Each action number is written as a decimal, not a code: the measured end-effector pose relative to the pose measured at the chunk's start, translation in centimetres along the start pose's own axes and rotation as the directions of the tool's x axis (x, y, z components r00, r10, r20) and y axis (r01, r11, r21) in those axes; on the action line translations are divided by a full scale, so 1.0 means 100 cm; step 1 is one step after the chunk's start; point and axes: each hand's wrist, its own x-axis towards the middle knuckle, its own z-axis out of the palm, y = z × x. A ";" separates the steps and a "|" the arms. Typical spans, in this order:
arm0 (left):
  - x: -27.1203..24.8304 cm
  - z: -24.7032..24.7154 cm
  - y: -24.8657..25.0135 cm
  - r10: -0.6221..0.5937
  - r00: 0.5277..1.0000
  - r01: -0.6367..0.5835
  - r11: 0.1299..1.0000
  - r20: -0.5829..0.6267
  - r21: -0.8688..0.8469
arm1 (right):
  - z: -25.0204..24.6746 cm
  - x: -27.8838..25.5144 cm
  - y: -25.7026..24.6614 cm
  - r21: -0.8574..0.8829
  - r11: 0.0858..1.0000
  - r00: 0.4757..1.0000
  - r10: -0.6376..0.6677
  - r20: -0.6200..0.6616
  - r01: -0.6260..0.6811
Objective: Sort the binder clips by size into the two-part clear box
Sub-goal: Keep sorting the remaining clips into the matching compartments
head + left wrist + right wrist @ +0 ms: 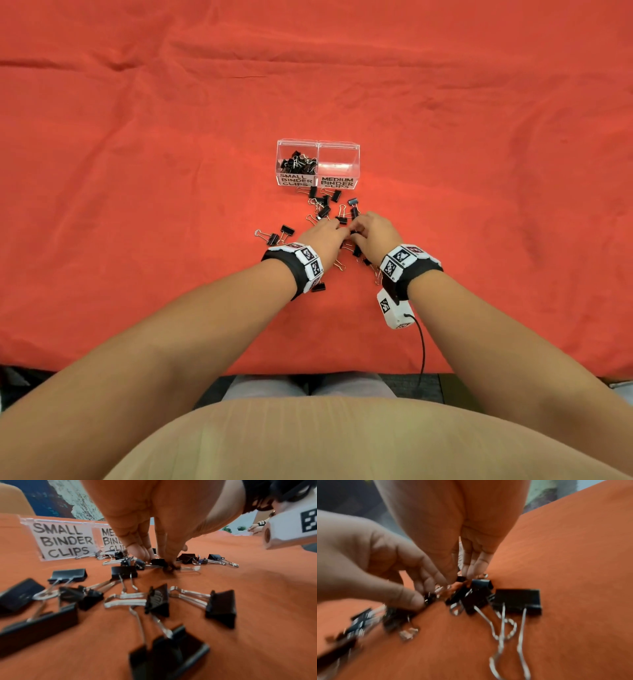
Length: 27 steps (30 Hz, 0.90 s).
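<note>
Both hands are working low at the same spot, fingertips nearly meeting

Both forearms are reaching forward and angling inward, each wrist wearing a black band with white marker blocks. The left hand (323,236) is sitting palm down with fingers pointing down and bunched; from the right wrist view its thumb and fingers are pinching at something small and dark, too blurred to name. The right hand (373,233) is arching over too, fingers (471,566) hanging straight down and close together, tips touching down; whether that grip is holding anything, I can't tell.
</note>
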 end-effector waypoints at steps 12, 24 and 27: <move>-0.010 -0.008 -0.023 -0.356 0.899 0.186 0.838 -0.255 -0.512 | -0.046 -0.012 0.051 0.810 0.445 0.847 0.519 0.114 -0.382; -0.016 -0.003 -0.029 -0.270 0.930 0.226 0.955 -0.249 -0.190 | -0.018 -0.020 0.033 0.242 0.889 0.920 0.390 0.045 -0.389; -0.016 0.005 -0.018 -0.186 0.964 0.157 0.975 -0.190 -0.159 | -0.009 -0.024 0.028 0.074 0.955 0.957 0.281 0.072 -0.286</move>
